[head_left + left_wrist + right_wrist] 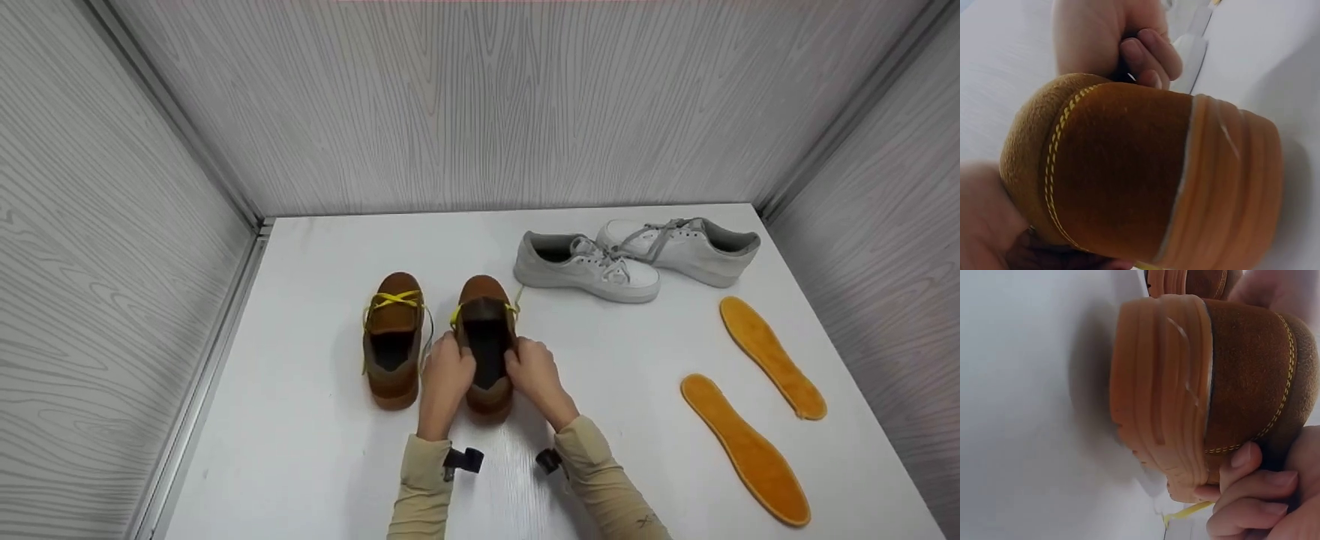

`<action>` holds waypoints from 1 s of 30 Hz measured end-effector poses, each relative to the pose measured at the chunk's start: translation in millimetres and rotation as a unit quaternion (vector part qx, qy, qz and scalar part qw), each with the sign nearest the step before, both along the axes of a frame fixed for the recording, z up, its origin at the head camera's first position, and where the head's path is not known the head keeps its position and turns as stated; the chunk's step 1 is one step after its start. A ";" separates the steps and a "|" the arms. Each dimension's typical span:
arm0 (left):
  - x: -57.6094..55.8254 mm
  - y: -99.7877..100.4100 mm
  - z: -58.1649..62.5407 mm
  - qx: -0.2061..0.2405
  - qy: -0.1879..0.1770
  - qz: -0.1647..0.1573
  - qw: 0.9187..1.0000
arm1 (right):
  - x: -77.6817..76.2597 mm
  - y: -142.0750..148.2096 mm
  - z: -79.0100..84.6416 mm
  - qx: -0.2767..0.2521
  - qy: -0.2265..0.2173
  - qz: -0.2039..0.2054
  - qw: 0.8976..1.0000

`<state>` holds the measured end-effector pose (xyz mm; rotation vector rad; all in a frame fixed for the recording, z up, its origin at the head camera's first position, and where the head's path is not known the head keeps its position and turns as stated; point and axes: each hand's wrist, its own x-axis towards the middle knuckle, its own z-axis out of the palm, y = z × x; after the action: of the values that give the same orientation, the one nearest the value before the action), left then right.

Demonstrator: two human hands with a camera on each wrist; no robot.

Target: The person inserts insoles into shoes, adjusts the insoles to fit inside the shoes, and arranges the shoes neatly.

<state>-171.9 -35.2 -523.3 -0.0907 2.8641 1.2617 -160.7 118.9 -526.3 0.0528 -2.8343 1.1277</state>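
Note:
Both hands hold one brown suede shoe (486, 409) with yellow laces, toe pointing away. My left hand (448, 373) grips its left side at the opening, thumb over the inside edge. On the opposite side my right hand (537, 373) grips the rim the same way; in the right wrist view its curled fingers (1252, 486) lie against the suede. The heel (1123, 169) faces both wrist cameras, with yellow double stitching and a ridged tan sole. The tongue (482, 310) is folded toward the toe, showing the dark inside. A matching brown shoe (395, 319), its yellow lace crossed on top, stands left of it.
Two white sneakers with grey laces stand at the back right, the nearer one (585, 274) overlapping the farther one (701, 251). Two orange insoles, one (772, 356) farther back and another (746, 450) nearer, lie on the right of the white table (292, 420). Grey wood-grain panels (480, 105) enclose it.

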 end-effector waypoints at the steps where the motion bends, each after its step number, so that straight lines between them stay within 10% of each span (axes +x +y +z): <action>1: -1.6 -2.8 2.2 -0.009 -0.003 0.003 1.000 | -1.9 -3.3 -0.3 -0.003 0.003 0.000 1.000; 17: -16.3 -20.6 16.8 -0.109 -0.006 0.079 0.991 | -25.5 -37.5 -12.1 -0.028 0.029 0.000 0.999; 30: -9.3 -25.8 21.6 -0.091 0.051 0.128 0.986 | -36.6 -44.3 -23.6 -0.046 0.014 0.004 0.999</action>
<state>-181.2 -61.0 -501.8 -0.4207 3.1321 1.0580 -197.3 74.6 -549.9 0.0737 -2.7565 1.2457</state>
